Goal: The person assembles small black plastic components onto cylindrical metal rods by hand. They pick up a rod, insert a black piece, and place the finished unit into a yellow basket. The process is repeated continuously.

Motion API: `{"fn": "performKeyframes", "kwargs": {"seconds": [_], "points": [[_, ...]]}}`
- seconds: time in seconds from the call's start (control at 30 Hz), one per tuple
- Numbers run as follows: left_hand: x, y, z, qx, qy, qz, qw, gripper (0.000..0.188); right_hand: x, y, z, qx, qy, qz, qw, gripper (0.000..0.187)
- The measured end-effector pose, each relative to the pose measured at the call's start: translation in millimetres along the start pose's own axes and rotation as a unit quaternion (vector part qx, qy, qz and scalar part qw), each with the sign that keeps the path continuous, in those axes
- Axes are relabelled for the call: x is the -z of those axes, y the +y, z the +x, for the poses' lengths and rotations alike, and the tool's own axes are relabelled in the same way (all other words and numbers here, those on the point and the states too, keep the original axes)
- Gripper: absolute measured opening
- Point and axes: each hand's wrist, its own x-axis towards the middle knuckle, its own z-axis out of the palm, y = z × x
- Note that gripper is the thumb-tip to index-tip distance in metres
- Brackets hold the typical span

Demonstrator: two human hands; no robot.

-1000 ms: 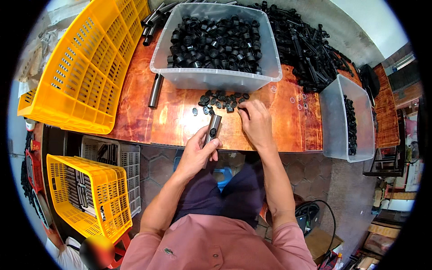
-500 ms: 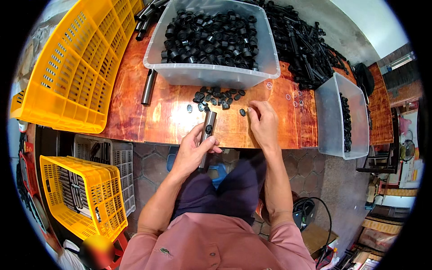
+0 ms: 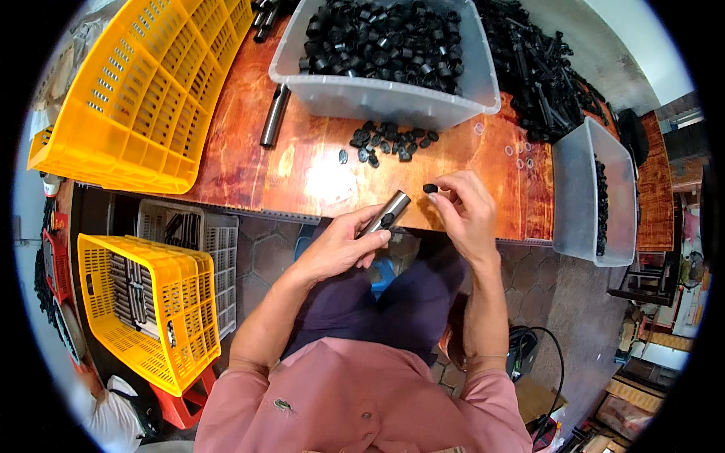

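My left hand [image 3: 338,248] is closed round a shiny metal tube [image 3: 395,204], which tilts up to the right over the table's front edge. A black oval piece [image 3: 387,220] sits on the side of the tube by my thumb. Just right of the tube's upper end, my right hand [image 3: 470,210] pinches a small black oval plug [image 3: 430,188] between thumb and fingertips, apart from the tube. Beyond both hands lies a loose pile of similar black plugs [image 3: 389,140] on the wooden table [image 3: 317,170]. The tube's lower end is hidden by my left hand.
A clear plastic bin [image 3: 393,98] of black caps stands behind the pile. Another metal tube [image 3: 275,115] lies left of it. Yellow crates [image 3: 143,98] stand left, one lower with tubes inside. At right are thin rings [image 3: 519,149], a second clear bin [image 3: 581,196] and heaped black parts [image 3: 540,90].
My right hand has picked up a black plug from the table and brought it toward the tube. The tube now leans further right. The whole view has shifted slightly.
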Motion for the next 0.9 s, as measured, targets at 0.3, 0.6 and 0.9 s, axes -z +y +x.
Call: {"fn": "performKeyframes", "kwargs": {"seconds": [0.3, 0.6, 0.9], "points": [[-9.6, 3.5, -9.5, 0.033, -0.068, -0.023, 0.997, 0.052, 10.6, -32.7, -10.7, 0.229, -0.161, -0.124, 0.952, 0.024], [-13.2, 3.3, -13.8, 0.017, -0.09, 0.023, 0.996, 0.046, 9.3, -37.8, -13.1, 0.252, -0.179, -0.123, 0.943, 0.021], [-13.6, -5.2, -12.4, 0.013, -0.082, 0.033, 0.996, 0.036, -0.1, -26.5, -22.1, 0.21, -0.195, -0.004, 0.958, 0.028]]}}
